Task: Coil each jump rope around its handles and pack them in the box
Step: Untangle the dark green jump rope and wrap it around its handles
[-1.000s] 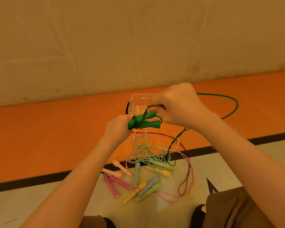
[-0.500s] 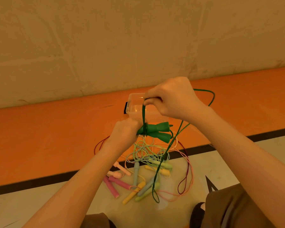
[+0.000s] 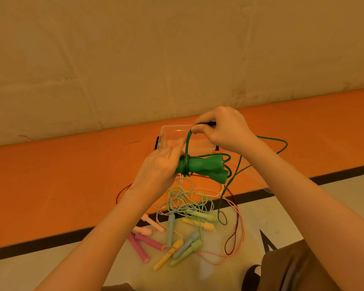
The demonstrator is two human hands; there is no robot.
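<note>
Orange flooring (image 3: 51, 175) runs along the foot of a pale wall (image 3: 135, 59), then gives way past a black stripe (image 3: 324, 177) to a pale floor area (image 3: 51, 267) where the person sits. Their left hand (image 3: 158, 164) grips one end of a pair of green handles (image 3: 202, 166), held together and lying roughly level in the air. A few turns of green rope (image 3: 237, 166) already circle the handles near that hand. The right hand (image 3: 225, 129) pinches the rope between thumb and fingers just above the handles, drawing a strand up from the coil; the rest of the rope loops out to the right and hangs down to the floor. Behind the hands, a clear plastic box (image 3: 166, 135) with black latches sits on the orange floor. Below the hands lies a tangle of pastel jump ropes (image 3: 183, 225), their pink, yellow, blue and light green handles scattered across the pale floor, cords overlapping. A dark red cord (image 3: 235, 225) loops around the heap's right side.
</note>
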